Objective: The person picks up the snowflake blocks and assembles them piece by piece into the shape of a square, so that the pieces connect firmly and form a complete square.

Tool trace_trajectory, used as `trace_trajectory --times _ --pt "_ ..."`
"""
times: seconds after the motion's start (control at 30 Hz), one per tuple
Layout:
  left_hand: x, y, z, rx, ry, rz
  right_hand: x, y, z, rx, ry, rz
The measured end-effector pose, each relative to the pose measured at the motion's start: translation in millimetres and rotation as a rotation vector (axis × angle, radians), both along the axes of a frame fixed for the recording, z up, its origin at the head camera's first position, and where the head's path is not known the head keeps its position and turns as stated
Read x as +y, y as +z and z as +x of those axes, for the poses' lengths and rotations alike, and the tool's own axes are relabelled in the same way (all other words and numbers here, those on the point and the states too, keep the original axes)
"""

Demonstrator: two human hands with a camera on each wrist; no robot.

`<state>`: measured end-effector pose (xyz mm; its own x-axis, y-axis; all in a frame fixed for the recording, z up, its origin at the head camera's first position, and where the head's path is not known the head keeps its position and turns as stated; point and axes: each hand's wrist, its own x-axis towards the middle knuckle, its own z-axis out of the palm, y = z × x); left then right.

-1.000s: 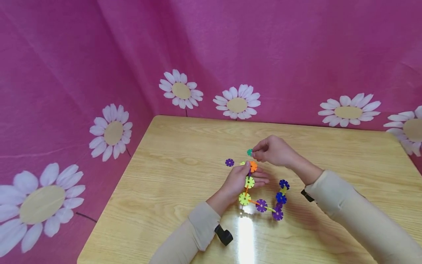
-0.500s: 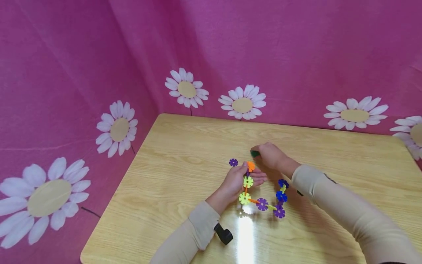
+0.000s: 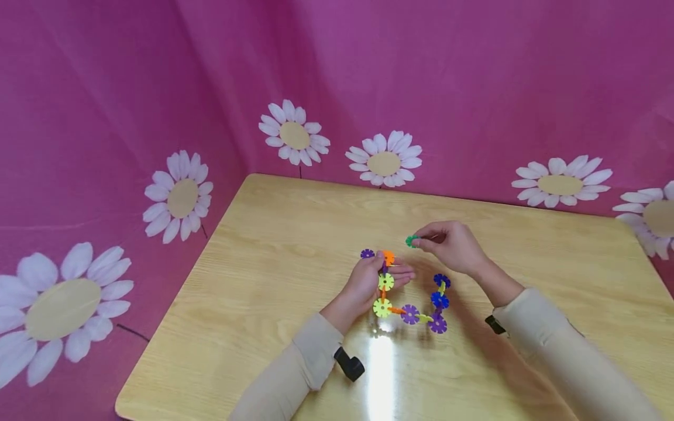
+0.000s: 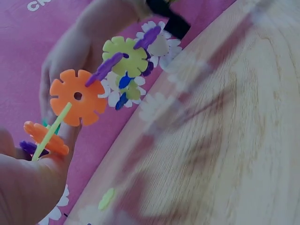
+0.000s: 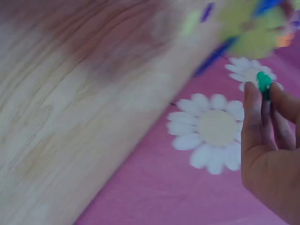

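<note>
My left hand (image 3: 362, 285) grips one end of a chain of slotted plastic discs, its thumb near an orange disc (image 3: 388, 258). The chain loops right through a yellow-green disc (image 3: 382, 307), a purple disc (image 3: 410, 314) and a blue disc (image 3: 440, 300) at its far end. Between thumb and fingertips, my right hand (image 3: 454, 248) pinches a small green disc (image 3: 412, 241), apart from the chain. In the left wrist view the thumb lies against a tilted orange disc (image 4: 47, 138), joined by a yellow-green one (image 4: 58, 124) seen edge-on.
On the wooden table (image 3: 274, 269) a loose purple disc (image 3: 367, 253) lies just behind the left hand. The left wrist view also has a loose yellow-green disc (image 4: 107, 199) on the table. A pink cloth (image 3: 447, 88) with printed daisies stands behind and left.
The right hand dipped and turned, then came back up slightly farther right, still pinching the green disc. The left hand keeps its grip on the chain. The head view has shifted a little.
</note>
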<state>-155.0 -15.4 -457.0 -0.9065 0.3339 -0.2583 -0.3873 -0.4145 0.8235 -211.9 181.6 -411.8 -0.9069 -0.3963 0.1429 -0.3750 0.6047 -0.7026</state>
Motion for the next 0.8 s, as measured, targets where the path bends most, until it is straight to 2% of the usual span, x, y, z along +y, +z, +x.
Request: trace_trajectory --times 0.1,0.27,0.43,0.8 --pt "-0.9 4.4 -2.4 -0.013 0.009 0.014 -2.5 9.3 17.1 -0.022 0.027 -0.069" --pt "4.5 7.4 -2.0 -0.008 -0.007 0.032 -5.1 9.0 34.5 -0.032 0.017 -0.107" --pt "9.4 10.5 -4.0 0.001 -0.027 0.024 0.2 7.5 38.8 -0.004 0.021 -0.125" --pt "11.3 16.9 -2.1 0.024 -0.073 -0.018 0.7 4.4 46.4 0.153 0.023 -0.065"
